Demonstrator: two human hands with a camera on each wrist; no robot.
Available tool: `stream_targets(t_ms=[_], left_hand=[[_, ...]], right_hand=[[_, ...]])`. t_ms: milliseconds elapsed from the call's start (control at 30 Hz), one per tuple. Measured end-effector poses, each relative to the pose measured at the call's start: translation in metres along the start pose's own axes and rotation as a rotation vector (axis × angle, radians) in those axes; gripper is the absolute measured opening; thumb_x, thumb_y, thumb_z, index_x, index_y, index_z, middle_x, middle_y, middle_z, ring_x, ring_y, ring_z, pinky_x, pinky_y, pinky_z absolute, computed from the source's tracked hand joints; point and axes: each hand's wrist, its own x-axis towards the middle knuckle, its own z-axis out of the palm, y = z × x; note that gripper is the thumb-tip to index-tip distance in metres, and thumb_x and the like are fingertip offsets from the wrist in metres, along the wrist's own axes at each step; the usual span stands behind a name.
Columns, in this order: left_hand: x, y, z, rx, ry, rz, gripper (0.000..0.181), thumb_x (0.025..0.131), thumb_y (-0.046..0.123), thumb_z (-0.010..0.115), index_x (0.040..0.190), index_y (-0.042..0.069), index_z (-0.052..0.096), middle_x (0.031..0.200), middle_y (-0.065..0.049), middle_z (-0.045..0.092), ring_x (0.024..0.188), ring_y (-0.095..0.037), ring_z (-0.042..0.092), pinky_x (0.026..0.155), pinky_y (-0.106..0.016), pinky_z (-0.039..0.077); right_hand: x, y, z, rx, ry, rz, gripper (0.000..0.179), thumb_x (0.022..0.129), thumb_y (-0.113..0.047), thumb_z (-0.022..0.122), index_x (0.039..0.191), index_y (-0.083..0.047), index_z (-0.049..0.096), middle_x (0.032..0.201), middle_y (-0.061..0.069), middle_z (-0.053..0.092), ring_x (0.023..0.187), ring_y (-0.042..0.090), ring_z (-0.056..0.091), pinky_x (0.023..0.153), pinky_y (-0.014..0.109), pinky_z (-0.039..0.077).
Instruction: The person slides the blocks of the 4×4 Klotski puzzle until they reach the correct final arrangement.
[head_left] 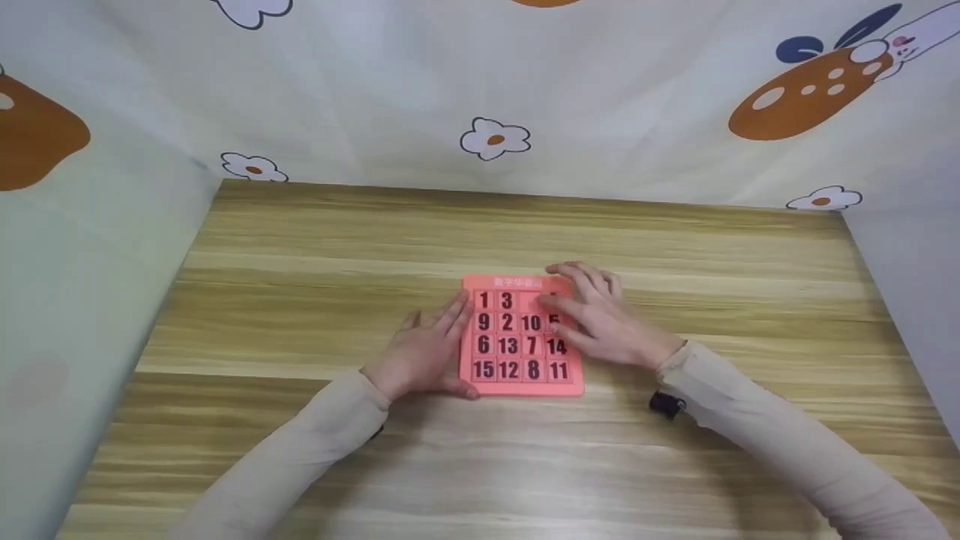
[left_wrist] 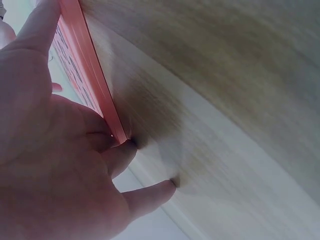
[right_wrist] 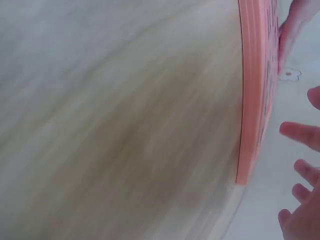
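Pink plastic lies beneath the right hand [head_left: 609,321], whose fingers are spread apart and clamped on nothing; whether a fingertip touches a tile I cannot tell. Across from it, the left hand [head_left: 421,354] rests against the left edge, fingers mostly straight, thumb at the near left corner. Between them the number sliding puzzle [head_left: 517,389] lies flat on the table [head_left: 315,255], its long axis running from the person's side to the far side. Any move seems to hinge on the gap [head_left: 527,298] in the top row, right of the 3 tile [head_left: 507,301] and above the 10 tile [head_left: 531,323]; it sits just left of the right index fingertip, so the right hand is nearer. Bold black digits mark the square tiles; the frame's corners are rounded. Farther out come streaky wood grain, wrinkled beige sleeves [head_left: 780,435] and a cream cloth [head_left: 360,90] printed with flowers
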Motion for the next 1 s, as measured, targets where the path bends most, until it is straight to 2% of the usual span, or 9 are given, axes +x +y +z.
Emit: stream_targets(t_ms=[167, 300, 367, 467, 567, 667, 800, 867, 1000], left_hand=[[0.001, 0.000, 0.000, 0.008, -0.003, -0.002, 0.125, 0.071, 0.071, 0.064, 0.154, 0.003, 0.001, 0.159, -0.011, -0.009, 0.146, -0.025, 0.001, 0.113, -0.059, 0.011], [0.002, 0.000, -0.001, 0.013, -0.011, -0.009, 0.125, 0.071, 0.071, 0.064, 0.154, 0.003, 0.000, 0.159, -0.011, -0.009, 0.146, -0.024, 0.000, 0.113, -0.059, 0.012], [0.002, 0.000, -0.002, 0.014, -0.019, -0.013, 0.125, 0.071, 0.072, 0.063, 0.154, 0.004, -0.001, 0.159, -0.010, -0.010, 0.146, -0.024, -0.001, 0.113, -0.058, 0.011], [0.002, -0.001, -0.002, 0.003, -0.017, -0.012, 0.125, 0.071, 0.071, 0.064, 0.154, 0.004, -0.001, 0.160, -0.010, -0.010, 0.146, -0.024, -0.001, 0.113, -0.059, 0.011], [0.001, -0.002, -0.001, 0.000, -0.009, -0.010, 0.124, 0.071, 0.071, 0.065, 0.154, 0.004, 0.000, 0.160, -0.010, -0.010, 0.146, -0.025, 0.001, 0.113, -0.059, 0.011], [0.000, -0.002, 0.000, 0.000, -0.001, -0.011, 0.124, 0.071, 0.071, 0.065, 0.154, 0.003, 0.001, 0.160, -0.010, -0.009, 0.146, -0.026, 0.004, 0.113, -0.059, 0.012], [0.000, -0.002, 0.001, -0.009, -0.002, -0.006, 0.125, 0.071, 0.071, 0.065, 0.154, 0.004, 0.001, 0.160, -0.010, -0.009, 0.145, -0.027, 0.005, 0.113, -0.059, 0.012], [0.000, -0.001, 0.001, -0.009, -0.004, -0.002, 0.125, 0.071, 0.071, 0.065, 0.154, 0.004, 0.001, 0.160, -0.011, -0.009, 0.146, -0.027, 0.005, 0.113, -0.059, 0.012], [0.001, -0.001, 0.000, -0.014, -0.005, -0.008, 0.124, 0.071, 0.071, 0.065, 0.154, 0.004, 0.001, 0.160, -0.010, -0.009, 0.146, -0.026, 0.004, 0.113, -0.059, 0.011]], right_hand=[[0.013, -0.007, 0.008, -0.018, -0.067, -0.026, 0.043, 0.097, -0.035, 0.054, 0.137, -0.020, 0.056, 0.155, 0.013, 0.026, 0.138, 0.042, 0.022, 0.106, 0.063, 0.017], [0.023, -0.010, 0.009, -0.031, -0.091, -0.024, 0.044, 0.099, -0.036, 0.051, 0.139, -0.021, 0.054, 0.156, 0.012, 0.024, 0.138, 0.042, 0.021, 0.106, 0.065, 0.017], [0.025, -0.010, 0.007, -0.039, -0.077, -0.021, 0.040, 0.097, -0.034, 0.054, 0.133, -0.018, 0.060, 0.155, 0.013, 0.028, 0.138, 0.043, 0.022, 0.106, 0.067, 0.017], [0.023, -0.007, 0.001, -0.050, -0.007, 0.000, 0.027, 0.093, -0.029, 0.061, 0.113, -0.014, 0.072, 0.149, 0.014, 0.037, 0.136, 0.041, 0.025, 0.105, 0.067, 0.017], [0.020, -0.005, -0.001, -0.053, 0.056, 0.004, 0.020, 0.089, -0.025, 0.065, 0.102, -0.014, 0.075, 0.146, 0.014, 0.042, 0.135, 0.039, 0.028, 0.105, 0.064, 0.019], [0.018, -0.007, 0.002, -0.027, 0.019, -0.041, 0.029, 0.091, -0.029, 0.062, 0.115, -0.015, 0.071, 0.149, 0.015, 0.036, 0.136, 0.040, 0.025, 0.105, 0.062, 0.019], [0.018, -0.014, 0.008, 0.016, -0.088, -0.103, 0.039, 0.096, -0.036, 0.056, 0.131, -0.021, 0.063, 0.156, 0.011, 0.024, 0.139, 0.042, 0.019, 0.106, 0.065, 0.015], [0.019, -0.016, 0.008, 0.002, -0.106, -0.095, 0.038, 0.097, -0.037, 0.054, 0.131, -0.023, 0.062, 0.157, 0.009, 0.023, 0.139, 0.042, 0.018, 0.106, 0.067, 0.015], [0.025, -0.015, 0.007, -0.065, -0.112, -0.011, 0.040, 0.099, -0.038, 0.051, 0.136, -0.025, 0.058, 0.158, 0.009, 0.021, 0.141, 0.042, 0.016, 0.106, 0.067, 0.016]])
